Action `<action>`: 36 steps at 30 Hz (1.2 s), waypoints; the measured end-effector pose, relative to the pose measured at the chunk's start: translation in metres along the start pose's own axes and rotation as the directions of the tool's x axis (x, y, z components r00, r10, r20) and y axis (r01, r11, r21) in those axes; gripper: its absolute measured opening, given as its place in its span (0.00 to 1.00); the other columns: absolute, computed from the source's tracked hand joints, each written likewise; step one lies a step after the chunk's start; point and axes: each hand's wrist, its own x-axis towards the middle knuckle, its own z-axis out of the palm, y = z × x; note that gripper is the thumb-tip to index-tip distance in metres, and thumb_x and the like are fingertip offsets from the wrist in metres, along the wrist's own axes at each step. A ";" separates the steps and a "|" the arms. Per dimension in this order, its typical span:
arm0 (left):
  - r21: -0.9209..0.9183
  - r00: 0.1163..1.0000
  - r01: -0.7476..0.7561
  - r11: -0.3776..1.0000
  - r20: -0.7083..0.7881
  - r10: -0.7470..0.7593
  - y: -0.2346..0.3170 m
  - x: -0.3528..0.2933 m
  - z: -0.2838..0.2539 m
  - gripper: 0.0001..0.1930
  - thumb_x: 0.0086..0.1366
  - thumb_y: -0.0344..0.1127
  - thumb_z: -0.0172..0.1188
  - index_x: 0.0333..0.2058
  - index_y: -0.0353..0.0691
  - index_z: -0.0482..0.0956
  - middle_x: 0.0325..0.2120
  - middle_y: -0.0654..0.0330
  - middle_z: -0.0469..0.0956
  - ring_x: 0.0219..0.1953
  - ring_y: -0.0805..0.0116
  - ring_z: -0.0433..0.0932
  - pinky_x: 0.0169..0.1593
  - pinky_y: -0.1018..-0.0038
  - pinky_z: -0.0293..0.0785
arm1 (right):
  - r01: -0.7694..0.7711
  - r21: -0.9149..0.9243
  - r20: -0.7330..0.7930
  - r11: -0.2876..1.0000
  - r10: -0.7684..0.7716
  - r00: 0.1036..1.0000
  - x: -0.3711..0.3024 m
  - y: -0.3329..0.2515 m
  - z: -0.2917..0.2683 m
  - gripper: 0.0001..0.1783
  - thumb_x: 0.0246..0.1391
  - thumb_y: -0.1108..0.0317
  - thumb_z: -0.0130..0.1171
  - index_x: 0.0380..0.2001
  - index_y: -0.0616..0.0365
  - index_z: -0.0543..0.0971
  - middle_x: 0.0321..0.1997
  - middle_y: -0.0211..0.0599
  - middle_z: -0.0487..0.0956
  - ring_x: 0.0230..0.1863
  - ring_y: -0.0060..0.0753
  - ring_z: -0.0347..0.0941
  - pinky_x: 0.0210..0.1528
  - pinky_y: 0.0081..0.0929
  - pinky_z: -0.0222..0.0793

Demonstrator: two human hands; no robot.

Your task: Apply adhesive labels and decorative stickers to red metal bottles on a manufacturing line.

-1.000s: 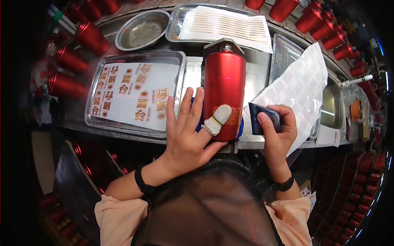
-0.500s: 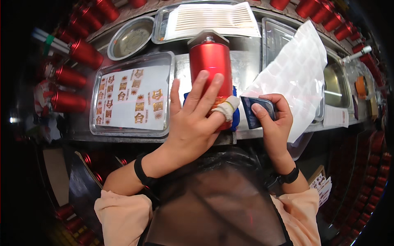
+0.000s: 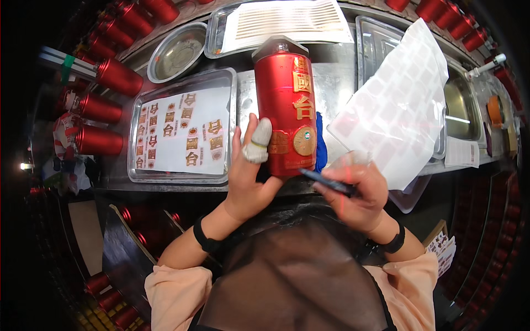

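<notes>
Nearest, a sheer dark apron [image 3: 298,276] covers the person's front, and a black wristband circles each wrist.

The left hand [image 3: 245,176] has slid from across the bottle's lower front to its left side. Its fingers are extended, slightly apart, against that flank; the index wears a white knit finger cot [image 3: 257,140], and the thumb lies by the base. The right hand [image 3: 359,193], blurred, pinches a dark blue flat scraper [image 3: 326,181] between thumb and fingers. Half a second ago the scraper showed its broad face beside the bottle; now it is edge-on, its tip near the base's lower right. Whether it touches, I cannot tell.

The red bottle [image 3: 279,110] lies on its back with its neck pointing away, its far end at a grey angular holder [image 3: 277,41], and has been rolled about its length. A largely plain side faced up before; now large gold characters and a round gold medallion [image 3: 304,141] show. For the work in hand, this appears to bring a decorated face within the scraper's reach.

A blue cloth [image 3: 321,157] shows beside the bottle. To the right is a translucent film sheet [image 3: 397,110]; to the left, a metal tray [image 3: 233,110] holds a gold decal sheet [image 3: 176,135]. Farther across the bench [image 3: 337,88] are a round metal bowl [image 3: 178,55] and a striped sheet [image 3: 287,25].
</notes>
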 end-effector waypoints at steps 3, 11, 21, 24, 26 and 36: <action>0.069 0.996 -0.083 0.994 0.042 0.080 0.008 -0.011 -0.013 0.42 0.53 0.39 0.75 0.65 0.37 0.68 0.68 0.35 0.57 0.71 0.39 0.58 0.70 0.42 0.46 | -0.040 -0.078 -0.066 0.996 0.035 0.997 0.001 0.001 -0.001 0.14 0.43 0.81 0.73 0.35 0.56 0.83 0.30 0.35 0.81 0.29 0.34 0.76 0.33 0.26 0.69; 0.339 0.982 -0.170 0.925 0.135 0.131 0.016 -0.014 -0.020 0.27 0.55 0.42 0.72 0.56 0.48 0.81 0.68 0.29 0.54 0.69 0.37 0.61 0.68 0.38 0.43 | -0.028 -0.102 -0.038 0.994 0.024 0.999 0.002 0.006 0.000 0.13 0.43 0.80 0.73 0.34 0.59 0.82 0.31 0.38 0.82 0.31 0.34 0.76 0.34 0.26 0.69; 0.242 0.990 -0.139 0.960 0.067 0.127 0.019 -0.016 -0.029 0.28 0.56 0.47 0.70 0.54 0.40 0.82 0.68 0.29 0.55 0.71 0.39 0.59 0.70 0.40 0.37 | -0.175 0.004 -0.081 0.985 0.175 0.981 0.002 0.005 0.002 0.13 0.46 0.77 0.73 0.36 0.61 0.81 0.31 0.37 0.80 0.31 0.29 0.75 0.35 0.23 0.69; 0.280 0.993 -0.079 0.957 0.102 0.052 0.023 -0.004 -0.025 0.32 0.57 0.52 0.68 0.58 0.42 0.79 0.69 0.31 0.55 0.71 0.39 0.57 0.70 0.40 0.35 | -0.199 0.042 -0.076 0.979 0.202 0.976 0.004 0.007 0.001 0.13 0.47 0.76 0.72 0.36 0.62 0.80 0.32 0.37 0.79 0.31 0.27 0.75 0.36 0.22 0.69; 0.299 0.993 -0.072 0.952 0.111 0.040 0.027 0.004 -0.024 0.35 0.56 0.54 0.69 0.59 0.43 0.78 0.69 0.32 0.55 0.71 0.38 0.56 0.70 0.39 0.35 | -0.133 -0.022 -0.045 0.991 0.132 0.990 0.006 0.008 0.001 0.13 0.48 0.76 0.72 0.37 0.62 0.80 0.32 0.37 0.79 0.31 0.27 0.75 0.36 0.22 0.69; 0.309 0.992 -0.072 0.948 0.118 0.037 0.041 0.032 -0.020 0.51 0.46 0.58 0.76 0.66 0.39 0.68 0.69 0.33 0.54 0.71 0.34 0.53 0.68 0.34 0.40 | -0.496 0.349 -0.042 0.795 0.542 0.839 0.018 0.007 -0.008 0.13 0.56 0.74 0.67 0.43 0.62 0.76 0.38 0.29 0.78 0.38 0.16 0.74 0.41 0.15 0.70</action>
